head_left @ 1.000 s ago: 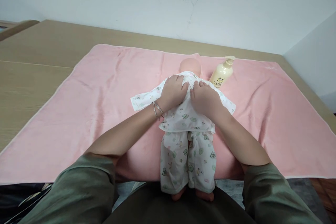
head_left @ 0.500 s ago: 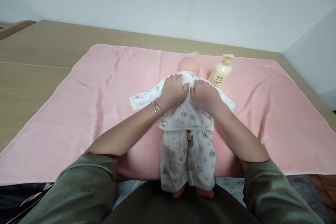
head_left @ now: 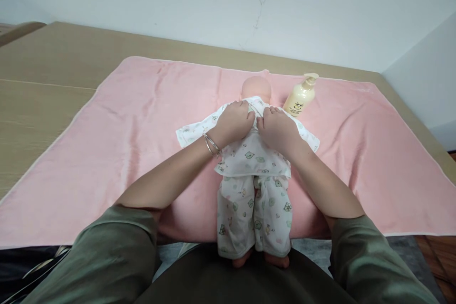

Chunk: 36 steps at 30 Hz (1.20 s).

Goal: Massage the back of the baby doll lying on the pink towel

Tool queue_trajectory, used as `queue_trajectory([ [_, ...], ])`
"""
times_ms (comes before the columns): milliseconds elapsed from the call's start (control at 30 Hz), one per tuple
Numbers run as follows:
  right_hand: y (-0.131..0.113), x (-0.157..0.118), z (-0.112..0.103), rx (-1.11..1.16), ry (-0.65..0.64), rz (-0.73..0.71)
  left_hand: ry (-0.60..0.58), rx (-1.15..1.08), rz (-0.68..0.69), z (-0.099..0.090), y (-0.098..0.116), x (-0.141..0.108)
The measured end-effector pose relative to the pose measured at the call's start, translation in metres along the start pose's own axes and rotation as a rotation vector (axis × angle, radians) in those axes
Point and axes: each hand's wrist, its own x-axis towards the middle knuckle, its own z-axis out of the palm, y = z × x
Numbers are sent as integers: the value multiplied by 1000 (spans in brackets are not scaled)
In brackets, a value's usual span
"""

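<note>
doll (head_left: pixel 252 154): lies on its front along the middle of the cloth (head_left: pixel 167 99), head (head_left: pixel 256 88) toward the wall (head_left: pixel 178 4), face out of sight, legs toward the person.
top (head_left: pixel 238 149): white with small green and pink prints, spread over the doll's back, its hem just above the trousers.
doll's sleeves: slant out to either side, the left one (head_left: pixel 192 134) reaching farther across the cloth than the right one (head_left: pixel 311 138).
trousers (head_left: pixel 235 218): same print, legs side by side, running past the cloth's near edge.
feet (head_left: pixel 277 260): bare, poking out of the trouser ends, near the person's dark clothing (head_left: pixel 235 285).
left hand (head_left: pixel 235 123): rests on the left of the upper back, thumb toward the middle.
right hand (head_left: pixel 280 129): rests on the right of the upper back, just beside the left thumb.
grip: fingers loosely bent on both hands; cannot tell whether either pinches any fabric.
bangles (head_left: pixel 211 145): thin, silvery, around the left wrist.
bottle (head_left: pixel 299 99): pale yellow with a pump top, on the cloth to the right of the head, beyond the right hand.
cloth: pink, pale-edged, lightly creased, covering much of the bench (head_left: pixel 46 85).
</note>
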Motion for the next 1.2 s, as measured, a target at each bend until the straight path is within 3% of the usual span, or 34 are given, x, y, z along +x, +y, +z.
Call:
queue_trajectory([
  [67,-2,-2,-1,6,1,2,13,-35,-68,1,-3,4],
  [233,15,19,5,138,-19,17,141,0,-52,16,-2,0],
  [333,23,30,10,191,-21,35,156,-33,-68,19,0,-1],
  [500,23,30,13,192,3,37,164,-46,-68,18,2,-3],
  [733,24,30,8,180,-42,21,251,-149,-26,32,12,-20],
  [867,14,19,8,69,12,16,192,-146,-43,25,8,-13],
  [1067,-1,2,5,45,55,3,12,-36,-117,3,4,2],
  [1200,14,18,5,125,35,20,129,72,-68,15,19,-14],
])
